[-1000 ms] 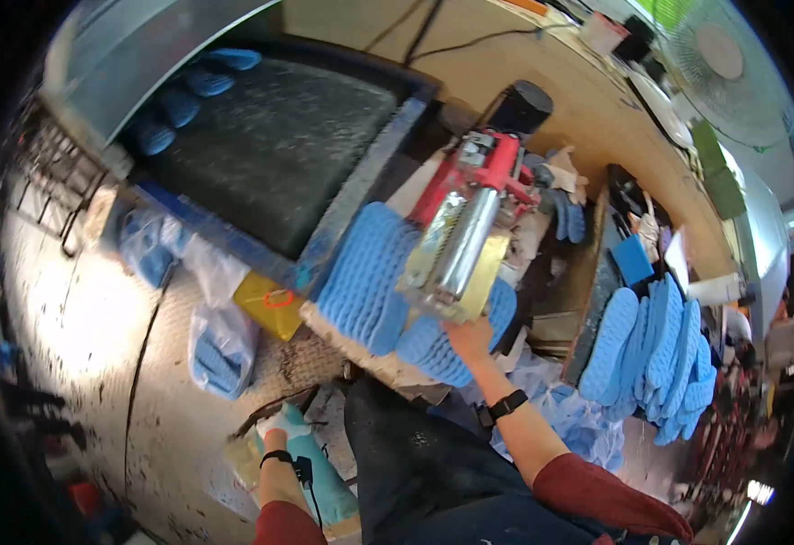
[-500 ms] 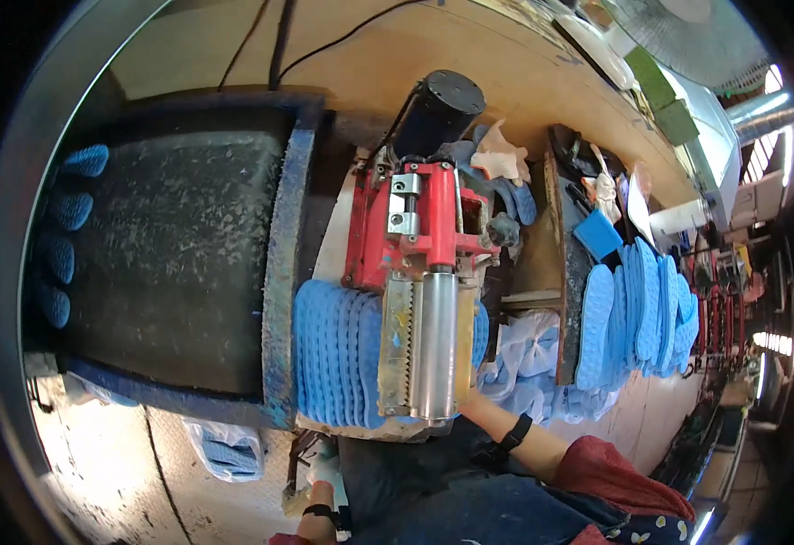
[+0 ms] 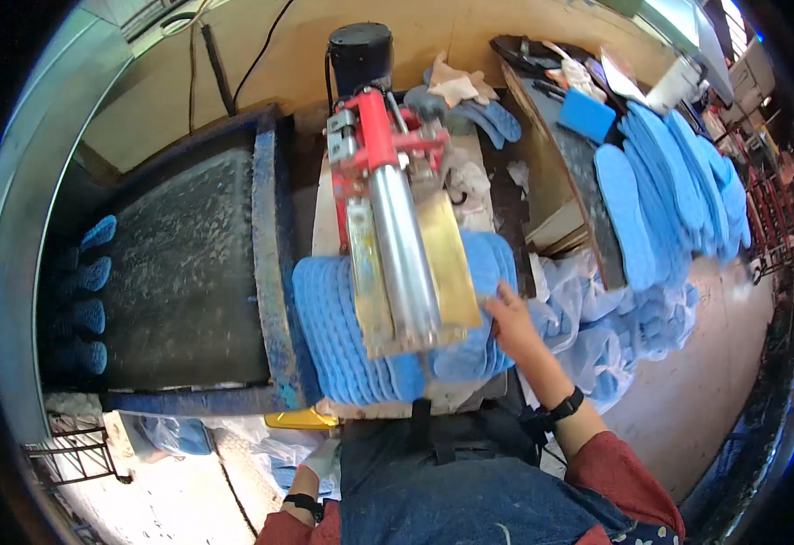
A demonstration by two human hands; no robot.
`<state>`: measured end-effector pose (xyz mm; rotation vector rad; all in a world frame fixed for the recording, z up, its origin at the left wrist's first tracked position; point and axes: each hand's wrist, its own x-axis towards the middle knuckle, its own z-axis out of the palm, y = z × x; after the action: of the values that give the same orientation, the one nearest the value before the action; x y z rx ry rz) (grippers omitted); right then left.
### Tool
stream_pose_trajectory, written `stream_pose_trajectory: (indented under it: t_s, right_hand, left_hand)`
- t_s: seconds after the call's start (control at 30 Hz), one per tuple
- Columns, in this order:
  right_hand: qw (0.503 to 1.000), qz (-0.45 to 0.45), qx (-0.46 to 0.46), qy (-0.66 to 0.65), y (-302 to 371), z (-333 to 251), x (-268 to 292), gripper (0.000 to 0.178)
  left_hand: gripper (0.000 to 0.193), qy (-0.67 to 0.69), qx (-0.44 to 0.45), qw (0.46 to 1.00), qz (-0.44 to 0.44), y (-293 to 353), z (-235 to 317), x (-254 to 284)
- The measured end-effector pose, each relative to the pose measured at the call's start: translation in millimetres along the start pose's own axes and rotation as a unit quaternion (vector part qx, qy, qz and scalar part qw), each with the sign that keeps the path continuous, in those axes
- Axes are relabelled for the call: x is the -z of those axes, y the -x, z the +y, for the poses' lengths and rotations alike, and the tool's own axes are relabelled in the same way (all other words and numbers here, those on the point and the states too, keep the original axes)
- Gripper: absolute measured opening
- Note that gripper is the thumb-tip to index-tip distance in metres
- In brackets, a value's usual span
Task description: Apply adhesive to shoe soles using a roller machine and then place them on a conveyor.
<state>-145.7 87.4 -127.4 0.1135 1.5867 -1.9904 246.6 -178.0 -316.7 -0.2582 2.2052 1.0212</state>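
A red machine (image 3: 381,132) with a steel roller (image 3: 403,254) stands in front of me. Blue dimpled insoles (image 3: 342,336) are stacked on edge left of the roller, and another blue stack (image 3: 497,263) stands on its right. My right hand (image 3: 517,327) is at that right stack, thumb and index finger closed at the side of a blue insole (image 3: 465,354) that runs partly behind the brass-coloured plate (image 3: 451,263). Low beside my apron, my left hand (image 3: 324,459) looks pale, as if gloved; its fingers cannot be made out.
At the left is a dark conveyor belt (image 3: 179,272) in a blue frame (image 3: 274,272), with several insoles at its far side. A side table (image 3: 565,150) on the right bears more insoles (image 3: 679,182). Clear plastic bags (image 3: 588,318) of blue pieces lie below it.
My view has shifted, so the machine sits higher and tilted. My right hand has come up from beneath the roller's end to the right stack. My left hand stays low.
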Motion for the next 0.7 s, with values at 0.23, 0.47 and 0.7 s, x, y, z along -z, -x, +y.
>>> stream_pose_trajectory:
  t_s: [0.23,0.47,0.7]
  right_hand:
    - [0.832,0.089,0.439,0.328,21.4,-38.2,30.5,0.036]
    - [0.605,0.095,0.565,0.552,41.7,-90.2,-21.2,0.043]
    - [0.694,-0.033,0.575,0.432,29.0,-84.3,-45.9,0.038]
  left_hand:
    - [0.047,0.253,0.067,0.915,0.306,77.0,87.7,41.9]
    - [0.050,0.447,-0.345,0.744,0.357,107.9,255.3,143.6]
    - [0.055,0.215,-0.298,0.794,0.484,17.3,359.8,274.4]
